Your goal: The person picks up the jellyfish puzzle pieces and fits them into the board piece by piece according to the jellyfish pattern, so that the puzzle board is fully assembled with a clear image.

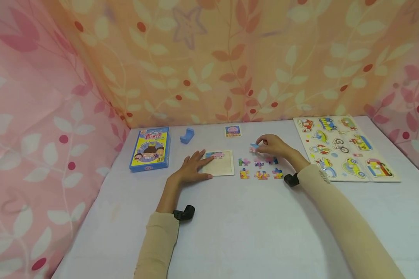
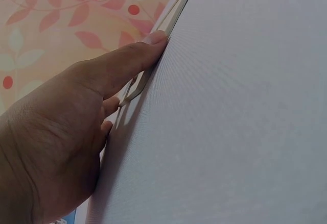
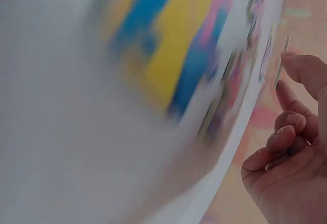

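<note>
My left hand lies with fingers spread over the left side of a small pale puzzle tray. Pink and blue jigsaw pieces sit along the tray's upper edge, partly covered by its fingers. In the left wrist view, the thumb touches the tray's rim. To the right, my right hand pinches a blue and pink jigsaw piece between thumb and forefinger. The right wrist view shows this piece edge-on, apart from the table. Several loose jigsaw pieces lie in rows below that hand.
A small square picture card lies behind the tray. Left of it are a blue plastic block and a blue and yellow card box. A vehicle puzzle board lies right, partly behind the right forearm. Patterned curtains border the table.
</note>
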A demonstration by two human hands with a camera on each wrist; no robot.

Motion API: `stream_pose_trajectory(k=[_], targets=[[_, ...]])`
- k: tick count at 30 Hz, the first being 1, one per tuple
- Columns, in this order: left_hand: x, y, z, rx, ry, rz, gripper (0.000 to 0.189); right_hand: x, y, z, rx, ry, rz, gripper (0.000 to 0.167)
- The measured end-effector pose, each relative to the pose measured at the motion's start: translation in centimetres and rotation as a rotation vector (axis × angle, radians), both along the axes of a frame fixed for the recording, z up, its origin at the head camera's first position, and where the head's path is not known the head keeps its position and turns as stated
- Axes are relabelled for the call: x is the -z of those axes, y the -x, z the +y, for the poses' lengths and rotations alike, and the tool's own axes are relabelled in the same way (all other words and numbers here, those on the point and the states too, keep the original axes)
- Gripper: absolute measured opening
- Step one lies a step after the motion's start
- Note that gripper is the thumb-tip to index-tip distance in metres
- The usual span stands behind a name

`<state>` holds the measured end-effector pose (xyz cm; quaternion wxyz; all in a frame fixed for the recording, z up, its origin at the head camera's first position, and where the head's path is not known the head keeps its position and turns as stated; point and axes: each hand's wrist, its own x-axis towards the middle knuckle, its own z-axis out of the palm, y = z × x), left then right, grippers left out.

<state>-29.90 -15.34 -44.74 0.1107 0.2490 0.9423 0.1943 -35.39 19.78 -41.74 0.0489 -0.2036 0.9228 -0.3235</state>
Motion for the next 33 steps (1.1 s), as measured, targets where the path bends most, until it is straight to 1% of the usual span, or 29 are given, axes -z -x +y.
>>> stream_pose_trajectory(k=[7, 10, 14, 17, 20, 22, 24, 29, 33], targets=[[-0.5, 0.4, 0.3, 0.010, 0.005, 0.003, 0.075, -0.6, 0.5, -4.6, -0.092, 0.045, -0.001, 0.028], [-0.6, 0.3, 0.5, 0.004, 0.013, 0.002, 0.075, -0.5, 0.6, -6.2, -0.130, 0.042, -0.008, 0.027], [-0.5, 0.2, 0.6, 0.003, 0.025, -0.009, 0.075, 0.0, 0.4, -7.4, -0.184, 0.051, -0.022, 0.027], [-0.4, 0.1, 0.5, 0.007, 0.019, 0.000, 0.075, 0.0, 0.2, -7.9, -0.202, 0.060, -0.053, 0.029], [-0.4, 0.2, 0.4, 0.007, 0.017, 0.018, 0.075, -0.2, 0.1, -8.4, -0.186, 0.042, -0.087, 0.030], [-0.3, 0.3, 0.4, 0.002, 0.016, 0.015, 0.075, -0.2, 0.1, -8.6, -0.166, 0.021, -0.110, 0.031], [-0.3, 0.3, 0.4, 0.002, 0.019, 0.008, 0.075, -0.1, 0.2, -8.8, -0.155, 0.003, -0.109, 0.034], [-0.2, 0.3, 0.2, -0.008, 0.019, -0.002, 0.075, 0.1, 0.1, -9.1, -0.142, 0.018, -0.082, 0.039], [-0.2, 0.2, 0.1, -0.003, 0.016, 0.009, 0.075, 0.1, 0.0, -9.5, -0.142, 0.014, -0.108, 0.037]])
